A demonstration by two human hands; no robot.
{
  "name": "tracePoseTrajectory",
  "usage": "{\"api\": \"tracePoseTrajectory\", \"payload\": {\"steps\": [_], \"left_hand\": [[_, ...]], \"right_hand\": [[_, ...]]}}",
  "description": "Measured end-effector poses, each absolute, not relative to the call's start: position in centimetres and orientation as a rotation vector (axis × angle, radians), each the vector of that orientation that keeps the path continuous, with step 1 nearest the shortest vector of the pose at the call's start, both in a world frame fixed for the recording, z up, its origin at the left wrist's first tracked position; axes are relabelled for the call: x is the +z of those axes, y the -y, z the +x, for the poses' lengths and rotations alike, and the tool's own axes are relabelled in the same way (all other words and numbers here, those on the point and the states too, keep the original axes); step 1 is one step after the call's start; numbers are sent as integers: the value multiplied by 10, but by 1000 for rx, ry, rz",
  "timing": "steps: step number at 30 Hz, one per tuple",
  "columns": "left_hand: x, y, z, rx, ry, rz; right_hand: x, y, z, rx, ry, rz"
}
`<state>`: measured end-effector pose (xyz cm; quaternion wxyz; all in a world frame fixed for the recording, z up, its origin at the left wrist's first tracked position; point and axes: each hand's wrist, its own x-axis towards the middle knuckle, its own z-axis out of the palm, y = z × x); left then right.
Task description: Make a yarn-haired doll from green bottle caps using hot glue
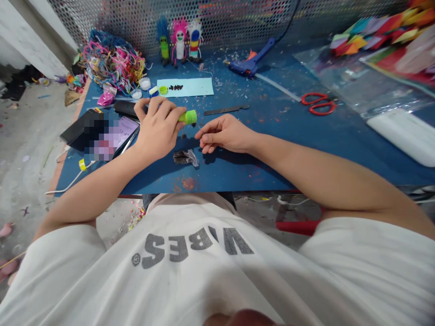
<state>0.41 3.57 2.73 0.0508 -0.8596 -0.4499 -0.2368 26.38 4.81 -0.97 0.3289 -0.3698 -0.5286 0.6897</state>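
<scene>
My left hand [158, 127] is wrapped round a small bright green cylinder [188, 117], which resembles a doll's body. Dark round pieces hang at its end, like the feet of the dolls at the back. Just to the right, my right hand [222, 134] has thumb and forefinger pinched together close to the cylinder; anything between the fingertips is too small to make out. Below both hands lies a small clear plastic bag [186, 157] with dark contents. A flat metal blade [226, 110] rests behind my right hand.
Three small yarn-haired dolls [179, 43] stand by the perforated metal panel [129, 27]. Tangled yarn [112, 63] is piled at left, near a light blue card [200, 87] bearing dark bits. A blue glue gun [249, 63], red-handled scissors [317, 104] and coloured felt [377, 34] lie farther right.
</scene>
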Motion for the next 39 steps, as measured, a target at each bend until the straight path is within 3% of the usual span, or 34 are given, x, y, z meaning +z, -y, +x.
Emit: {"api": "tracePoseTrajectory", "payload": {"steps": [17, 25, 31, 39], "left_hand": [[32, -32, 5, -727, 1398, -2638], [24, -38, 0, -757, 1312, -2614], [13, -45, -6, -777, 1240, -2589], [11, -45, -6, -725, 1086, -2670]], "right_hand": [[-12, -50, 264, 1853, 1309, -777], [-9, -50, 263, 1682, 1414, -899], [-13, -46, 266, 1408, 1625, -1027], [-9, -45, 272, 678, 1821, -947]]}}
